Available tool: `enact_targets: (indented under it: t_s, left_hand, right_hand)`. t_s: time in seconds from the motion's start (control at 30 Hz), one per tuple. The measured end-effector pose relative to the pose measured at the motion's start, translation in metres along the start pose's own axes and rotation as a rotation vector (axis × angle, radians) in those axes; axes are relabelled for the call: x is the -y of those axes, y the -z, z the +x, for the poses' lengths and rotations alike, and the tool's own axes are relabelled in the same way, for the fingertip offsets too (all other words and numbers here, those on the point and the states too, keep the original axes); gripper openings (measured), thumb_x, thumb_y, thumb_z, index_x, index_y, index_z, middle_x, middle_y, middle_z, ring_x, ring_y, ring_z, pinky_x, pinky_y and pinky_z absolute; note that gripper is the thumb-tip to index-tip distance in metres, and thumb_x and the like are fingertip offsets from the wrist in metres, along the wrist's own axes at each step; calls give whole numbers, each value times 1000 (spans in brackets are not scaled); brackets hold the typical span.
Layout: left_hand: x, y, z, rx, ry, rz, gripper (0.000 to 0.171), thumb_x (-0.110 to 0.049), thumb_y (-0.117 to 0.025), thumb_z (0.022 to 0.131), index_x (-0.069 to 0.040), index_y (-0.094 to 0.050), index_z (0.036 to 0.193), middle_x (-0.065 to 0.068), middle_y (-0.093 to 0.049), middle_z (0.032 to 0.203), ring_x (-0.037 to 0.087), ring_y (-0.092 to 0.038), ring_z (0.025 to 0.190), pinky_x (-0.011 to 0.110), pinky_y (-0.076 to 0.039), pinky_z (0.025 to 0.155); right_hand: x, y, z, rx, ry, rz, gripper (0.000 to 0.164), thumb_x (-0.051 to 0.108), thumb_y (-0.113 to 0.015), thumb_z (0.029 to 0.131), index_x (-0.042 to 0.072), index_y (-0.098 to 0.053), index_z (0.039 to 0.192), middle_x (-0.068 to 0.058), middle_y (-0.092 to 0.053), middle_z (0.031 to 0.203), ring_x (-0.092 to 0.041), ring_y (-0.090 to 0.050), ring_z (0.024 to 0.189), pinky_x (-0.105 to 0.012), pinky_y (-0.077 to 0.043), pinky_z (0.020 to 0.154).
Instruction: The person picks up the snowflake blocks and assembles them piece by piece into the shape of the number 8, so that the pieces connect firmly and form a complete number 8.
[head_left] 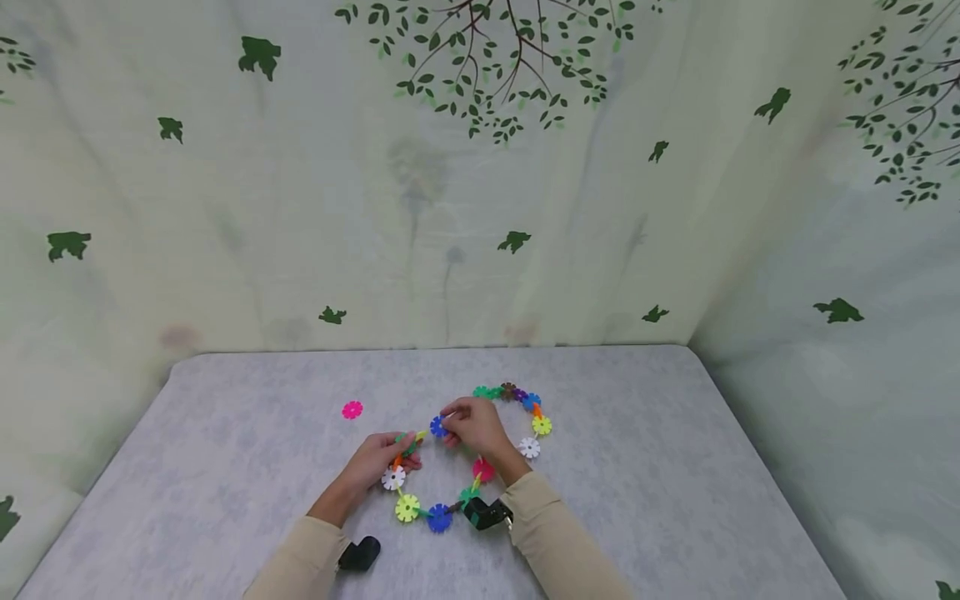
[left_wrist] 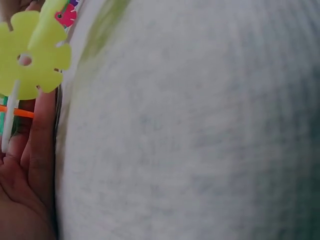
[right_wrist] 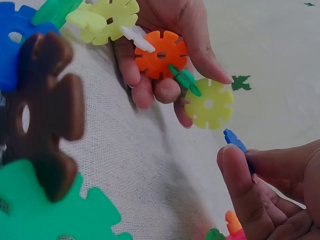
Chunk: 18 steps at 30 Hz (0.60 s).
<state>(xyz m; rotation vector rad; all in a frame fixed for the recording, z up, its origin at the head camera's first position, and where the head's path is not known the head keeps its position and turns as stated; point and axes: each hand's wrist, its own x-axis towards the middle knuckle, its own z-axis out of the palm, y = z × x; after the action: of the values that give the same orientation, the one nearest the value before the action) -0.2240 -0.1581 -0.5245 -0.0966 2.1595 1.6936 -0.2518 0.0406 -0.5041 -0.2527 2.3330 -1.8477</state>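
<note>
Notched flower-shaped plastic discs are linked edge to edge in a curved chain. Its last yellow disc is pinched between the thumb and a finger of my left hand. A green disc and an orange disc lie against that hand's fingers. Between thumb and forefinger my right hand pinches a blue disc, seen nearly edge-on in the right wrist view, a small gap from the yellow disc. The chain runs on through a white disc, a yellow disc and a blue disc.
A loose pink disc lies on the grey cloth-covered table, left of the hands. Beyond the right hand, more linked discs curve round to a white disc. A leaf-printed curtain hangs behind the table.
</note>
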Motion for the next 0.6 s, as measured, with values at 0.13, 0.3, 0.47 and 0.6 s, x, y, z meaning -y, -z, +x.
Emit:
enact_targets:
  t_s: [0.13, 0.3, 0.47, 0.6]
  left_hand:
    - [-1, 1, 1, 28, -37, -14, 51, -36, -53, 99, 10, -60, 119, 8, -72, 91, 18, -69, 84, 29, -53, 81]
    - [1, 2, 1, 48, -23, -67, 49, -33, -54, 99, 10, -60, 120, 12, -72, 99, 18, -70, 86, 28, -55, 78]
    - [-2, 2, 1, 87, -15, -105, 48, -30, -53, 100, 11, -58, 123, 13, -70, 108, 16, -69, 86, 25, -54, 74]
    - [-5, 2, 1, 103, -14, -105, 46, -28, -52, 100, 12, -58, 123, 13, -70, 110, 14, -69, 86, 24, -54, 74]
  right_hand:
    - [0, 0, 3, 31, -3, -11, 10, -5, -65, 87, -7, -68, 96, -15, -69, 72, -20, -66, 55, -34, -57, 55]
    - [0, -1, 5, 96, -7, -45, 10, -4, -64, 89, -6, -69, 97, -11, -69, 73, -14, -63, 55, -30, -56, 55]
    - [3, -3, 5, 99, 17, -44, 10, -8, -63, 87, -10, -68, 96, -16, -69, 75, -14, -62, 54, -31, -56, 54]
    - [4, -6, 6, 74, 48, -99, 9, -9, -64, 86, -10, -69, 93, -15, -68, 74, -13, -59, 51, -26, -53, 50]
